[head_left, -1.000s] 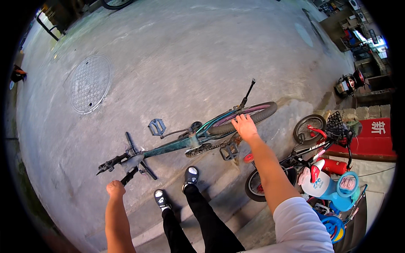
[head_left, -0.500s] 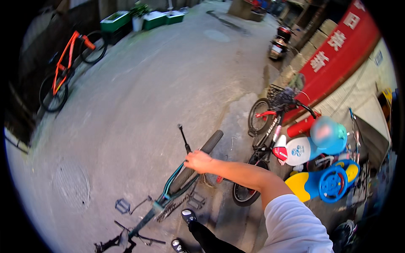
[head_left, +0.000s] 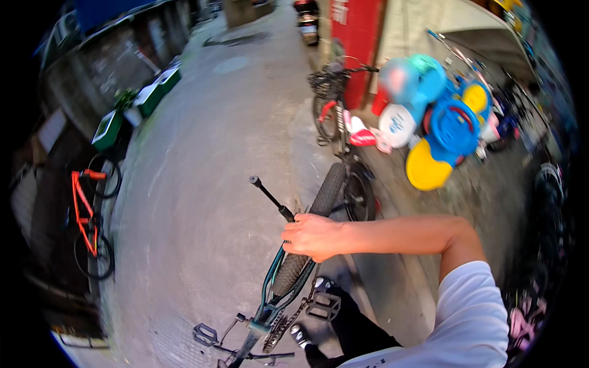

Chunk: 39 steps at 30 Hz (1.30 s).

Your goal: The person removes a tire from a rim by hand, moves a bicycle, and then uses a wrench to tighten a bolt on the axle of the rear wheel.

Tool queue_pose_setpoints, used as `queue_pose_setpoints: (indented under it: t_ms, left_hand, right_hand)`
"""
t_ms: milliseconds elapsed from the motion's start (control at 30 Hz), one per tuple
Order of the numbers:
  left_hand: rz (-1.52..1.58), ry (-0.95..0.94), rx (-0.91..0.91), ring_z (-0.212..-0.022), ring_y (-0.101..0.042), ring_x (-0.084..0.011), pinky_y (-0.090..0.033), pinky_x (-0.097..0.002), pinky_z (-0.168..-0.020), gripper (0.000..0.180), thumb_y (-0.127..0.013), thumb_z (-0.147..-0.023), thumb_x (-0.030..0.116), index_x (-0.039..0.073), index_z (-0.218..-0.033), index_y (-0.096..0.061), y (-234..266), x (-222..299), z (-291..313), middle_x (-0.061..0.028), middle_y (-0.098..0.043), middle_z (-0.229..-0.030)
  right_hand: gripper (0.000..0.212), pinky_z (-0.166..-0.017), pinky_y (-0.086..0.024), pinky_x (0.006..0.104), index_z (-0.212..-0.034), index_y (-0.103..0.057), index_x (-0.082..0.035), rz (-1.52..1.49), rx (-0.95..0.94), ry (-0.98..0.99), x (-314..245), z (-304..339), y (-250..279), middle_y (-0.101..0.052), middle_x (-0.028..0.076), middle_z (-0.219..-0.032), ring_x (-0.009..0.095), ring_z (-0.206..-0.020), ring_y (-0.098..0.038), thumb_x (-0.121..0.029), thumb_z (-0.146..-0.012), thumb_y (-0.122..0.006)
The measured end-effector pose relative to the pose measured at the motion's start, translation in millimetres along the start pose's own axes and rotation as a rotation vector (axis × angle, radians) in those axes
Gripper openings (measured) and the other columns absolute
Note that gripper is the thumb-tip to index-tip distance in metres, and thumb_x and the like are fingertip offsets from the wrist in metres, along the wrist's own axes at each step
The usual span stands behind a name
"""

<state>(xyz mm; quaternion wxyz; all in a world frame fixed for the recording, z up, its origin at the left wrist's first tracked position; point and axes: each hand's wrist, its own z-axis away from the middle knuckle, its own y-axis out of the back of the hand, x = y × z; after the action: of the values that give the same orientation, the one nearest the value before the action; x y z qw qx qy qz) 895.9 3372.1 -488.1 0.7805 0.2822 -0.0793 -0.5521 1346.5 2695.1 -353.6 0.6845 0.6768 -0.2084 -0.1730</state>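
Note:
A dark teal bicycle (head_left: 261, 328) stretches away from the lower edge, its knobbly rear tyre (head_left: 329, 191) at the far end. My right hand (head_left: 311, 237) reaches across this wheel from the right, fingers curled over the frame's rear end near the axle. Just beyond the fingertips, a black rod (head_left: 270, 197) with a thicker tip juts out to the far left; whether the hand touches it I cannot tell. Nearer to me are a left pedal (head_left: 205, 334), a right pedal (head_left: 323, 306) and the chain (head_left: 283, 330). My left hand is out of view.
A black bicycle with a basket (head_left: 328, 84) stands just past the rear wheel. Blue and yellow ride-on toys (head_left: 455, 126) crowd the right side. An orange bicycle (head_left: 83, 208) and green planters (head_left: 108, 130) line the left wall. A motor scooter (head_left: 307, 21) is parked far off.
The view has turned to the right, so surroundings shift left. The bicycle's rear end sits further right and looks larger, its handlebar end mostly gone below. My right hand keeps its place at the rear wheel.

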Motion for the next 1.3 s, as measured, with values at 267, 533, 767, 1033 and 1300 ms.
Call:
queue_pose_setpoints:
  t_ms: [267, 533, 767, 1033, 1300]
  left_hand:
    - [-0.001, -0.266, -0.07, -0.044, -0.047, -0.0117, -0.032, -0.0338, -0.039, 0.032, -0.086, -0.084, 0.026, -0.003, -0.085, -0.073, 90.6, -38.6, -82.8, -0.0017, -0.06, -0.06]
    - [-0.325, -0.393, -0.037, -0.042, -0.044, -0.0152, -0.034, -0.0376, -0.041, 0.038, -0.091, -0.077, 0.034, 0.003, -0.077, -0.071, 211.8, 42.0, -80.1, -0.0027, -0.057, -0.055]
    - [-0.654, -0.521, 0.073, -0.057, -0.067, -0.0239, -0.052, -0.0403, -0.057, 0.051, -0.092, -0.07, 0.048, 0.0, -0.081, -0.077, 274.0, 141.1, -16.5, -0.0121, -0.072, -0.067]
    - [-0.921, -0.586, 0.186, -0.079, -0.077, -0.0294, -0.058, -0.0442, -0.076, 0.058, -0.09, -0.067, 0.059, 0.006, -0.087, -0.082, 276.2, 310.0, 40.8, -0.0135, -0.079, -0.081]
    - [-1.194, -0.53, 0.217, -0.107, -0.073, -0.0348, -0.058, -0.0441, -0.091, 0.075, -0.083, -0.068, 0.068, 0.005, -0.11, -0.078, 265.3, 388.0, 90.8, -0.0187, -0.077, -0.111]
  right_hand:
    - [0.034, -0.081, -0.053, 0.0435, -0.093, -0.071, -0.011, 0.046, -0.008, -0.413, -116.5, 142.5, 96.3, -0.067, 0.008, -0.095, 0.029, -0.1, -0.066, -0.02, -0.061, -0.08]
    - [0.037, -0.082, -0.054, 0.0464, -0.094, -0.071, -0.012, 0.043, -0.086, -0.786, -251.7, 279.9, 145.3, -0.066, 0.008, -0.096, 0.031, -0.102, -0.067, -0.018, -0.06, -0.081]
    - [0.038, -0.088, -0.049, 0.0399, -0.099, -0.072, -0.013, -0.016, -0.146, -1.021, -326.0, 368.8, 167.0, -0.065, 0.006, -0.1, 0.027, -0.107, -0.064, -0.019, -0.062, -0.081]
    - [0.036, -0.09, -0.049, 0.0394, -0.097, -0.072, -0.013, -0.057, -0.177, -1.177, -297.2, 502.0, 171.9, -0.065, 0.005, -0.099, 0.026, -0.107, -0.064, -0.015, -0.062, -0.08]
    - [0.04, -0.093, -0.05, 0.0401, -0.101, -0.071, -0.013, 0.019, -0.204, -1.384, -320.6, 553.2, 202.6, -0.065, 0.005, -0.101, 0.027, -0.11, -0.063, -0.015, -0.062, -0.082]
